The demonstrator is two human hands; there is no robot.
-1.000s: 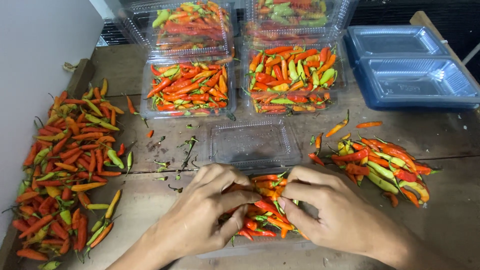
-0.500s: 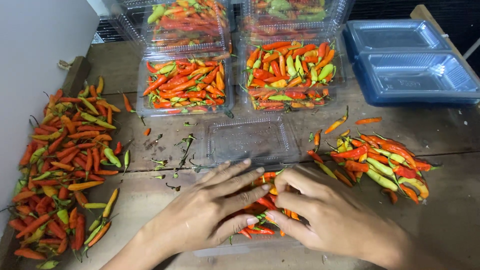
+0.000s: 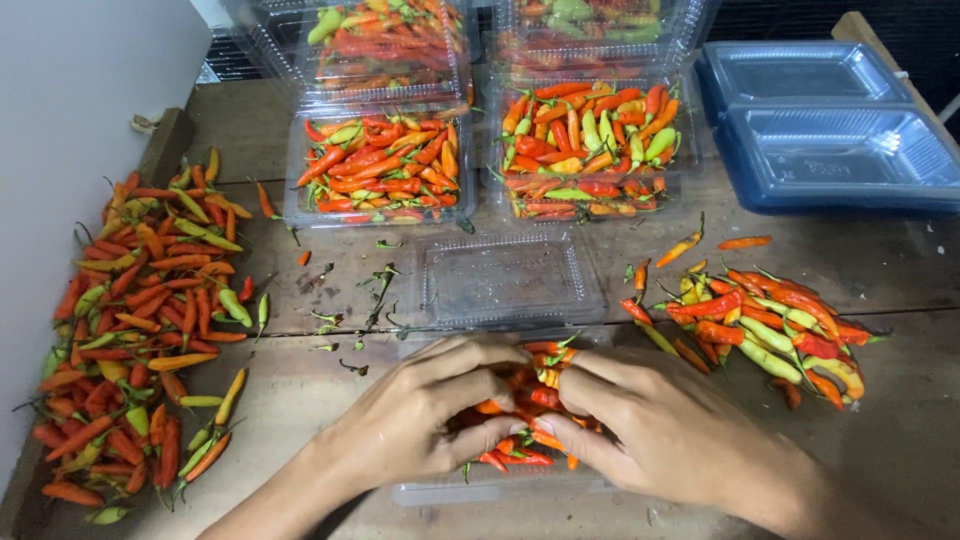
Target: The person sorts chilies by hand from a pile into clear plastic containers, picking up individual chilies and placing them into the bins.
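Both my hands rest on a heap of red and orange chilies (image 3: 527, 400) lying in the tray half of a clear hinged plastic box (image 3: 500, 488) near the table's front edge. My left hand (image 3: 425, 420) covers the left side of the heap, fingers curled over the chilies. From the right, my right hand (image 3: 660, 430) presses in with its fingertips on them. The box's open lid (image 3: 507, 277) lies flat just beyond the hands. Most of the heap is hidden under my fingers.
A big loose pile of chilies (image 3: 135, 320) lies at the left, a smaller pile (image 3: 770, 320) at the right. Several filled clear boxes (image 3: 380, 165) stand at the back, with stacked blue-tinted empty boxes (image 3: 830, 130) at the back right. Torn stems (image 3: 370, 295) litter the wooden table (image 3: 880, 440).
My hands have closed in over the chilies in the box, the left fingers curling down from a spread position. The camera view shifted slightly.
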